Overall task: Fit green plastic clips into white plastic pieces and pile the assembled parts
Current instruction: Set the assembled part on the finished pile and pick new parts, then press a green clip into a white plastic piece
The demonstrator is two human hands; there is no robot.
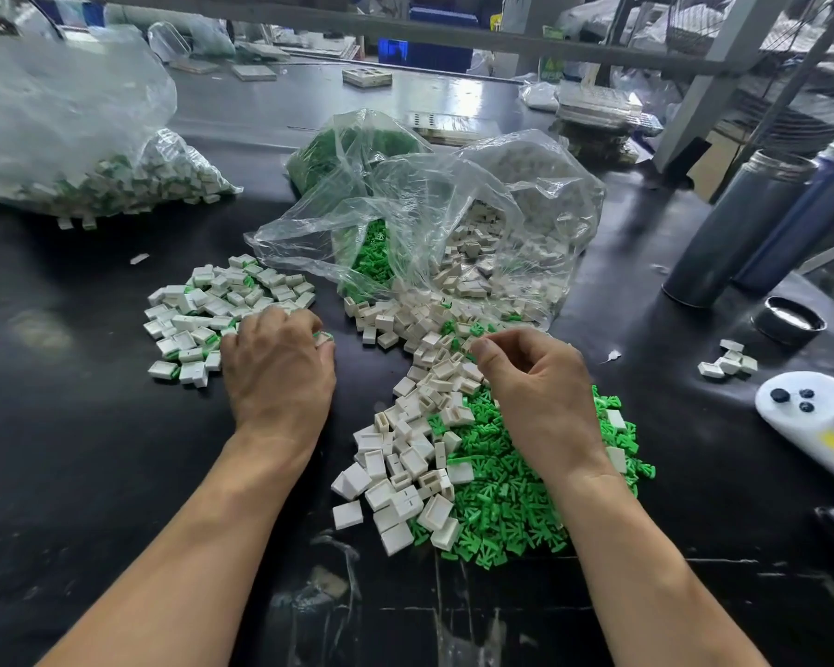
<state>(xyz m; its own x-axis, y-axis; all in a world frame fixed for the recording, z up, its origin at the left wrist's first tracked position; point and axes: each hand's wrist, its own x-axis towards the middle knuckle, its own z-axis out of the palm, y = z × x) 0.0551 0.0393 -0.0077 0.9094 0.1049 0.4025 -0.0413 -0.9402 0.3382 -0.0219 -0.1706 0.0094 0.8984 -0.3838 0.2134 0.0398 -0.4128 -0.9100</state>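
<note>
In front of you the table point(92, 450) is dark and glossy, scuffed with pale scratches. The green clips point(506, 503) are bright, smooth plastic; the white pieces point(405, 454) are matt plastic. The bags point(453, 199) are thin, clear, crinkled film. At your right stand dull metal cylinders point(737, 228).

- The pile of assembled parts point(222, 310) lies on the bench point(92, 450), left of centre; the left hand point(278, 368) rests at its right edge.
- The loose clips point(511, 498) lie heaped right of centre, under the right hand point(535, 392).
- The loose housings point(405, 454) spill down between the two hands, touching the clips' left side.
- Two open bags point(429, 209) lie behind these heaps.
- A filled bag point(68, 137) sits far left, behind the assembled pile.
- Two cylinders point(752, 219) stand at the right.
</note>
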